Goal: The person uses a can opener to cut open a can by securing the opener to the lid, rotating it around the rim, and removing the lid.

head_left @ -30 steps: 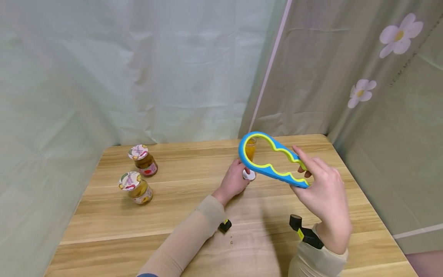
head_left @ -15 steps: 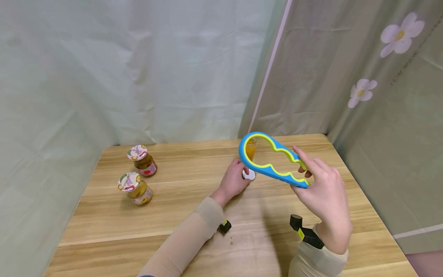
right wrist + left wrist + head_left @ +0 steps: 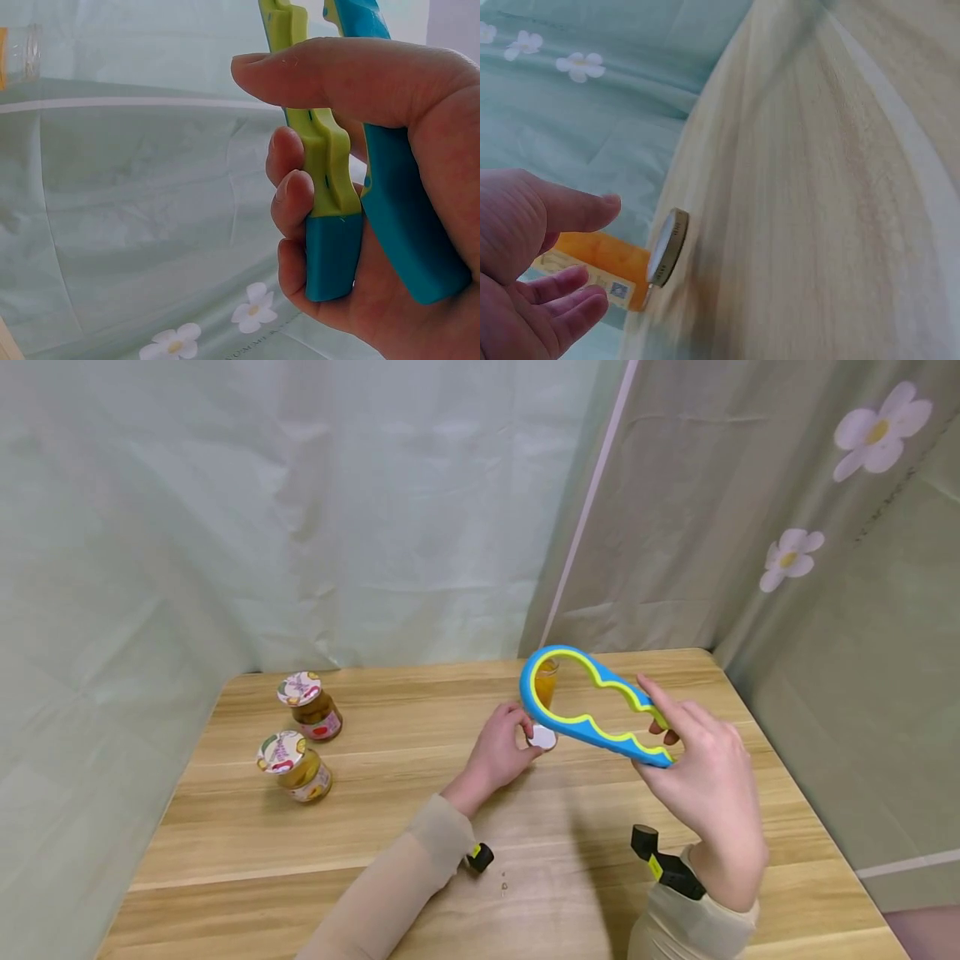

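My right hand [image 3: 708, 777] grips a blue and lime-green jar opener [image 3: 585, 731] by its two handle ends, holding it raised above the table. In the right wrist view its handles [image 3: 330, 165] lie between thumb and fingers. A round lid [image 3: 543, 737], white on its upward face with a gold rim, lies on the table. My left hand [image 3: 498, 752] is right beside it; in the left wrist view thumb and fingers are spread apart, with a gap to the lid [image 3: 669, 247]. Behind it stands a glass jar [image 3: 546, 685] with orange contents, partly covered by the opener.
Two jars with patterned lids stand on the left of the wooden table [image 3: 405, 827]: a reddish-brown one [image 3: 318, 717] behind a yellowish one [image 3: 303, 777]. A few small drops [image 3: 504, 887] lie near the front. Pale curtains [image 3: 420, 510] hang around the table's back and sides.
My left hand has drawn back slightly from the lid, its fingers loosening, and more of the lid shows. The right hand holds the jar opener almost still.
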Demonstrator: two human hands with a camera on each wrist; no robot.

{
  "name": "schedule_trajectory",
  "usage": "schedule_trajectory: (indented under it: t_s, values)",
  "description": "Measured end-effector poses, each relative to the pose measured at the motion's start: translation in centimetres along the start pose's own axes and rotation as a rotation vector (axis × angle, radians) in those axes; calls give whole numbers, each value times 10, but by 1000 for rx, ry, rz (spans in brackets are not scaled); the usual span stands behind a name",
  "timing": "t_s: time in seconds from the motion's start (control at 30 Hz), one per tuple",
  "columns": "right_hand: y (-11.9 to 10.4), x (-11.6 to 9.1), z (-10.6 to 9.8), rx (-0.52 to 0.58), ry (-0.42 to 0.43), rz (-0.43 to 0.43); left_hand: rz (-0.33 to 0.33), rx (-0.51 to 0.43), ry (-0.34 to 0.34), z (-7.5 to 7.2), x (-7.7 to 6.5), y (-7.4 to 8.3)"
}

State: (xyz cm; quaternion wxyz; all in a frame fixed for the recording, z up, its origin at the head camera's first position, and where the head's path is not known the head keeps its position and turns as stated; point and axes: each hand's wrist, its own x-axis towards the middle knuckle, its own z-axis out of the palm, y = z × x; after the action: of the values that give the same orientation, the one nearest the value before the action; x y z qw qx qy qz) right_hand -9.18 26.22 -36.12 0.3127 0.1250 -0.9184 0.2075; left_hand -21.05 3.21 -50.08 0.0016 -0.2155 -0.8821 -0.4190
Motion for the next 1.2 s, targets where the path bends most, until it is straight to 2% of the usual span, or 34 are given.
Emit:
schedule_trajectory:
  t_s: [0.17,0.27,0.43,0.6,0.67,0.9,0.97,1.03,1.2]
  values:
    - [1,0,1,0,-1,0,14,-25,43,-13,-11,1]
    - [0,1,3,0,-4,-4,29,-87,84,-25,-19,2]
    - [-1,1,4,-5,-18,-7,13,-301,148,-54,-37,8]
    - [-2,2,6,-1,-21,-14,15,-525,177,-86,-55,15]
    - [-2,2,7,1,-23,-16,24,-580,187,-98,-62,16]
    - [-5,2,10,-3,-43,-23,28,-614,251,-144,-92,11]
    - [-4,1,9,-8,-50,-21,59,-636,286,-155,-100,11]
    - [-3,-1,9,-11,-55,-17,120,-687,334,-167,-109,10]
    - [-1,-4,7,-12,-45,-18,367,-845,495,-194,-121,-1]
